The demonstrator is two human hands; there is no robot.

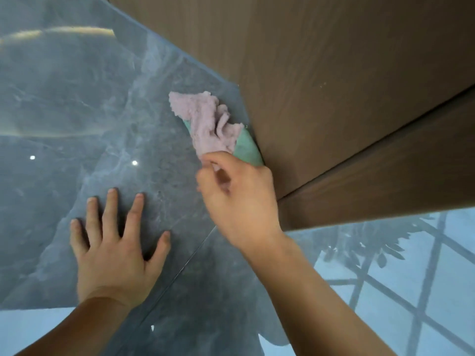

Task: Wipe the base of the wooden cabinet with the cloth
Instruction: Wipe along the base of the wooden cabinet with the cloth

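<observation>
Glossy grey marble floor tiles (77, 104) fill the left of the view, mirroring ceiling lights and, at lower right, a window grid with leaves. Against them stands the wooden cabinet (347, 80), its brown base meeting the floor along a slanted line. The cloth (210, 122), pale pink and fluffy over a green backing, lies bunched on the tile right at that base, its long axis running along the cabinet edge from upper left to lower right. The right hand (239, 199) has its fingers closed on the cloth's near end, slightly blurred. The left hand (113, 250) rests flat on the floor, fingers spread, well apart from the cloth.
</observation>
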